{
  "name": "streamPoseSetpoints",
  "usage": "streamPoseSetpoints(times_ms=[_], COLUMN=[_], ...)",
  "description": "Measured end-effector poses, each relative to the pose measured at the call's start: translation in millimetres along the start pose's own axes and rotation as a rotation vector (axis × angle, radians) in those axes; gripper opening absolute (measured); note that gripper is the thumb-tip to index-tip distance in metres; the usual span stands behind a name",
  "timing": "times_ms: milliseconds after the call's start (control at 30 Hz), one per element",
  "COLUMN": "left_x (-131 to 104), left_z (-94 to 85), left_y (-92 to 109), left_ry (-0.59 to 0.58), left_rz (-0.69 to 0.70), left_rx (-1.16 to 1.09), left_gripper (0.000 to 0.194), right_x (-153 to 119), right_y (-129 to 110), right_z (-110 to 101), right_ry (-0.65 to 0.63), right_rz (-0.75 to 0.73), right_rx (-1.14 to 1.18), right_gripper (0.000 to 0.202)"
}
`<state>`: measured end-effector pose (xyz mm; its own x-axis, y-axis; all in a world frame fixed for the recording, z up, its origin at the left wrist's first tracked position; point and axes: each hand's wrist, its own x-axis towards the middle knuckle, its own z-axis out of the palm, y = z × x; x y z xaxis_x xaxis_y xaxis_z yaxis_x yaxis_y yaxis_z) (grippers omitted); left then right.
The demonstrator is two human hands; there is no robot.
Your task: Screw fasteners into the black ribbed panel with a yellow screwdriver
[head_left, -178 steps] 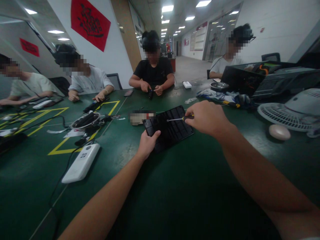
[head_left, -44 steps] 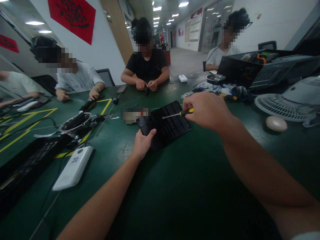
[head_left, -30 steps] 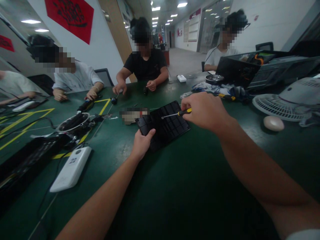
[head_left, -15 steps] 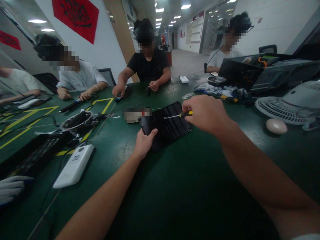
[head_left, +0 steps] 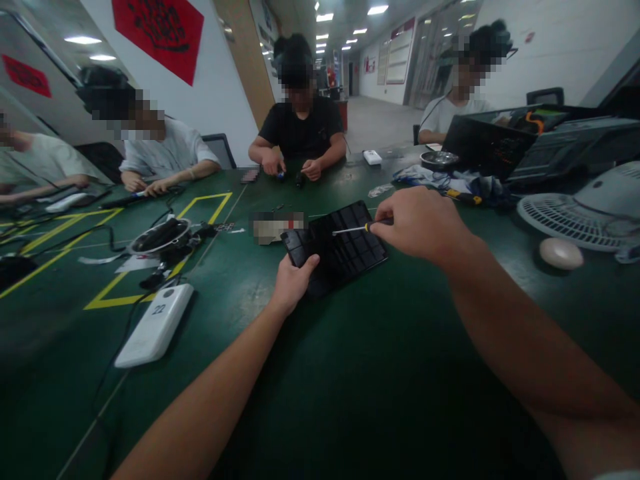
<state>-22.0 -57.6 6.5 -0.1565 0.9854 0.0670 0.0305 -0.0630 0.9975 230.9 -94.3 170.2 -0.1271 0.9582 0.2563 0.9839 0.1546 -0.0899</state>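
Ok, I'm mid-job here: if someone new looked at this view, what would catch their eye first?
Probably the two bare arms reaching to the table's middle: the left hand grips the near corner of a black ribbed panel, while the right hand holds a yellow-handled screwdriver with its tip over the panel. Next, the white power bank marked 22 at left, and the white fan at far right.
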Motion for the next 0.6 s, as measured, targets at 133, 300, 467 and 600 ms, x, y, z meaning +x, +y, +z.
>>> streamPoseSetpoints(times_ms=[133, 300, 467, 600], left_x=[2.6, 3.9, 1.5, 0.7], left_z=[-2.1, -2.4, -1.0, -0.5], left_y=[-5.0, -5.6, -2.9, -1.7], left_ry=[-0.009, -0.018, -0.029, -0.031], left_rz=[-0.004, -0.005, 0.012, 0.024], left_rx=[0.006, 0.008, -0.007, 0.012], left_gripper=[0.053, 0.053, 0.054, 0.055], right_x=[-1.2, -0.4, 3.9, 4.1], right_y=[-0.5, 15.1, 29.5, 28.8], right_z=[-2.6, -10.4, -14.8, -12.4], right_ry=[-0.047, 0.016, -0.001, -0.058], right_rz=[0.014, -0.026, -0.057, -0.08], right_rx=[-0.004, 0.083, 0.123, 0.076], right_gripper=[0.036, 0.033, 0.023, 0.023])
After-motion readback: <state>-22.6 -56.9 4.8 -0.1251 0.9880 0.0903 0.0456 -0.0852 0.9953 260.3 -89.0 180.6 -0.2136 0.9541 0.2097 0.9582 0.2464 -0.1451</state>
